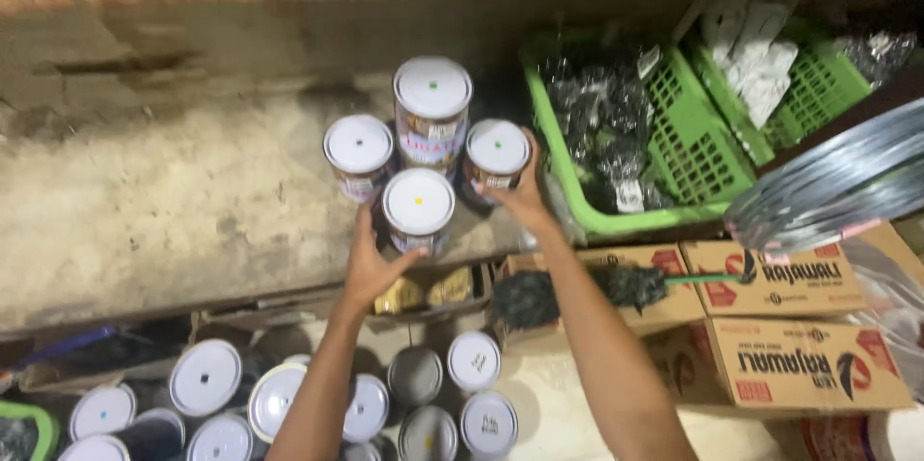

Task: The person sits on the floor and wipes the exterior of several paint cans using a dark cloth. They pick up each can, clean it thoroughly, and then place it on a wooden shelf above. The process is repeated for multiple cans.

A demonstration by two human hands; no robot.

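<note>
Four tins stand packed together on a rough concrete ledge point(173, 192), and both hands are on the cluster. At the back is the tall tin point(432, 95), with a green dot on its white lid. The left tin point(358, 148) and the right tin point(497, 151) flank it, and the front tin point(418, 206), marked with a yellow dot, sits nearest the edge. All four are upright and appear to touch one another.

The left hand point(371, 264) lies flat against the near side of the front tin, thumb spread. Its grip looks released, pressing more than holding. The right hand point(525, 193) is wrapped round the right tin, fingers at its far rim and thumb on the near side, grasping it.

Judging from this, the work in hand is bunching the tins into a tight group on the ledge. The right tin seems to be at the stage of being seated against the tall one. Any further shifting calls for care, since the front tin stands close to the ledge's lip.

Just beside the right hand is a green basket point(693, 143) of dark bagged goods. Below it are cardboard boxes point(780, 278) with a dark duster point(577, 290) lying across them. More tins point(385, 403) with white lids stand on the floor beneath the arms.
</note>
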